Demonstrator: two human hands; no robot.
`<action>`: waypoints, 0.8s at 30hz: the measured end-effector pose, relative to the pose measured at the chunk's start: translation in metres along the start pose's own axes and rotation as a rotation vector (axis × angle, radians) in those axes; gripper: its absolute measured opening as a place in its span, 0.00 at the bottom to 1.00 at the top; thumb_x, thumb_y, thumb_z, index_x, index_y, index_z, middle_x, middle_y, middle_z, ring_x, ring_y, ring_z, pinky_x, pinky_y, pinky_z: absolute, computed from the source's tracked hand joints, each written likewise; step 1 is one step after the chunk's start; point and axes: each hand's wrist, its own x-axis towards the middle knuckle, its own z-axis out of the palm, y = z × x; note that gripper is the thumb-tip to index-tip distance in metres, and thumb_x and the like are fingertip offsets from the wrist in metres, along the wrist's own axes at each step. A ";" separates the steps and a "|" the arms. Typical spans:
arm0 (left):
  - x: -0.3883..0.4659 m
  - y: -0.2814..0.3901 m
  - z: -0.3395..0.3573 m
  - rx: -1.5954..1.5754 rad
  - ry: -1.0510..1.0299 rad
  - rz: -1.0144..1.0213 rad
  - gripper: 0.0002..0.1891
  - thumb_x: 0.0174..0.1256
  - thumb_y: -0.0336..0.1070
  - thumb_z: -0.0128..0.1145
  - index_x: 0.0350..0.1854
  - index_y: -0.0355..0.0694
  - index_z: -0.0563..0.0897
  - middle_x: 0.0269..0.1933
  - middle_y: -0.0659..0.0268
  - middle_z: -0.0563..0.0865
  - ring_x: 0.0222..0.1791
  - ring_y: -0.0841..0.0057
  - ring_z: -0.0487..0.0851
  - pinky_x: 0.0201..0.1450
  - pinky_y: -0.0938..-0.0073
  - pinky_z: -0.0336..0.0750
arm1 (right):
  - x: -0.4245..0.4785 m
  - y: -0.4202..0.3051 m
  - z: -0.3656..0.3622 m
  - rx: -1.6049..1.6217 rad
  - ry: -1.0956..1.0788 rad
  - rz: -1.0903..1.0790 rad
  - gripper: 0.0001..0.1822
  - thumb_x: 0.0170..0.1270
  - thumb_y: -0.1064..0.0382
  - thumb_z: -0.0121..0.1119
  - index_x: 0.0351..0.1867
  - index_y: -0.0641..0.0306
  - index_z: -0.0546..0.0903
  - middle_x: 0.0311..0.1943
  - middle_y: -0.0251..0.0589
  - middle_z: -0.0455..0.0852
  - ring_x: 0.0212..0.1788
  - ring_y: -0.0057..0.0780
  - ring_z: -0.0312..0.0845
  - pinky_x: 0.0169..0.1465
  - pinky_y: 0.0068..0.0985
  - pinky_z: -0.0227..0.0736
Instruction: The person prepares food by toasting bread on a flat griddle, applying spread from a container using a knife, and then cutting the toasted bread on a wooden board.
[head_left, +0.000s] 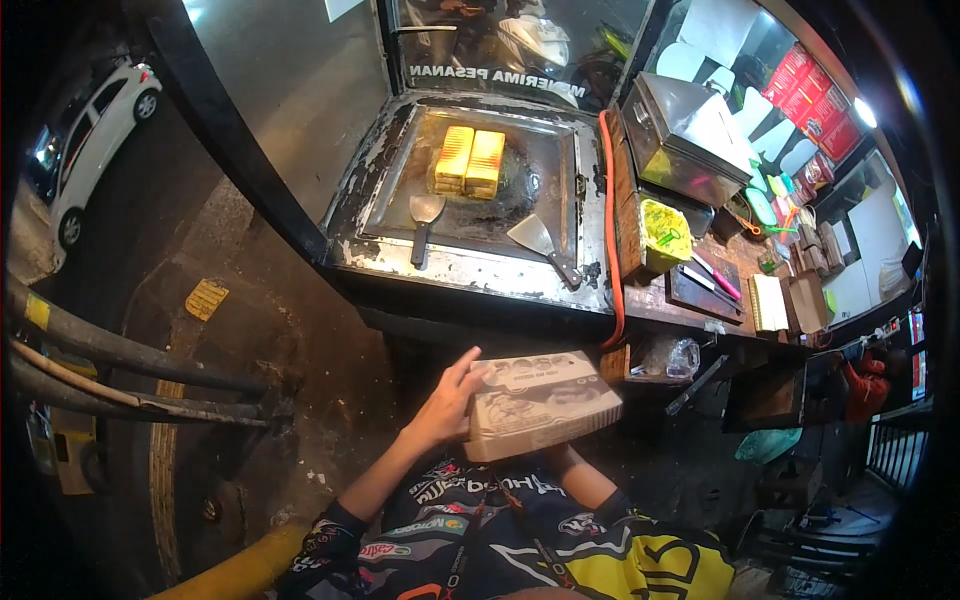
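Observation:
A printed cardboard food box (544, 401) is in front of my chest, its lid down and its top tilted toward me. My left hand (448, 397) holds it along the left side, fingers stretched out near the upper left corner. Underneath is my right hand (561, 454), mostly hidden by the box. Beyond it, two stacks of toasted bread slices (470, 161) stand side by side on a flat metal griddle (390, 217). A wide metal spatula (425, 221) lies on the griddle's front left, and another scraper-like spatula (544, 251) on its front right.
Right of the orange hose (611, 225) stand a stainless steel case (686, 139) and a tub of yellow spread (665, 232). Knives (716, 277) lie on a dark board beside a notebook (769, 302). Metal pipes (135, 375) run at left. A person in red (866, 382) is far right.

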 end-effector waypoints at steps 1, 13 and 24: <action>-0.005 -0.024 0.015 0.123 -0.064 0.106 0.33 0.45 0.32 0.67 0.60 0.37 0.71 0.63 0.49 0.72 0.64 0.53 0.69 0.66 0.62 0.66 | 0.002 0.003 0.002 -0.286 0.025 -0.066 0.18 0.62 0.65 0.58 0.53 0.64 0.73 0.55 0.44 0.75 0.57 0.37 0.71 0.56 0.34 0.67; 0.007 -0.015 0.004 0.243 -0.043 -0.230 0.18 0.51 0.28 0.52 0.48 0.41 0.74 0.39 0.57 0.81 0.41 0.55 0.79 0.39 0.57 0.76 | 0.014 -0.106 -0.010 0.500 0.182 -0.023 0.19 0.55 0.64 0.67 0.46 0.68 0.75 0.42 0.40 0.82 0.44 0.22 0.76 0.50 0.23 0.70; 0.011 -0.006 -0.007 -0.016 0.093 -0.107 0.24 0.51 0.21 0.54 0.55 0.35 0.76 0.48 0.54 0.81 0.49 0.57 0.80 0.51 0.66 0.77 | 0.026 -0.110 -0.018 0.559 0.394 -0.015 0.05 0.62 0.75 0.59 0.38 0.70 0.76 0.35 0.38 0.84 0.34 0.17 0.79 0.40 0.17 0.77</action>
